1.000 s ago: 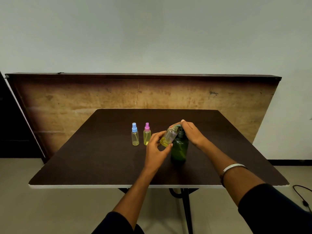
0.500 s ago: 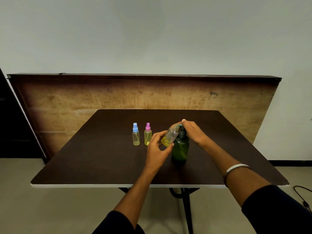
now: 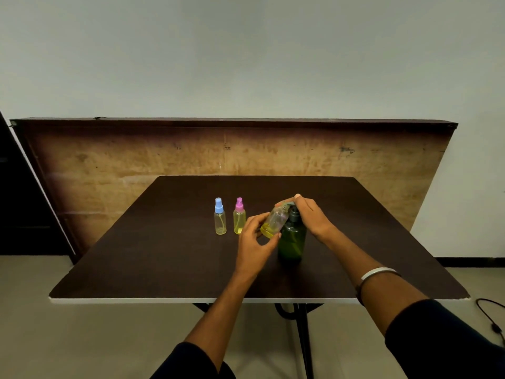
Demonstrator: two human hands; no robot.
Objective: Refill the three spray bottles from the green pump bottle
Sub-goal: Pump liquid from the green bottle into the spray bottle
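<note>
The dark green pump bottle (image 3: pixel 291 243) stands upright on the dark table (image 3: pixel 164 255). My right hand (image 3: pixel 311 216) lies over its pump head, fingers bent over the top. My left hand (image 3: pixel 255 239) grips an uncapped clear spray bottle (image 3: pixel 274 221), tilted with its neck up against the pump spout; yellow liquid pools at its base. Two more small bottles stand upright to the left: one with a blue spray cap (image 3: pixel 219 216) and one with a pink spray cap (image 3: pixel 239 216), both holding yellowish liquid.
A wooden board (image 3: pixel 136 160) leans against the wall behind the table. The table's white front edge (image 3: pixel 164 300) faces me. A black cable (image 3: pixel 489 315) lies on the floor at the right.
Both hands and the tilted bottle stay at the pump head; the pool of yellow liquid in the held bottle looks slightly larger. The camera view has shifted a little.
</note>
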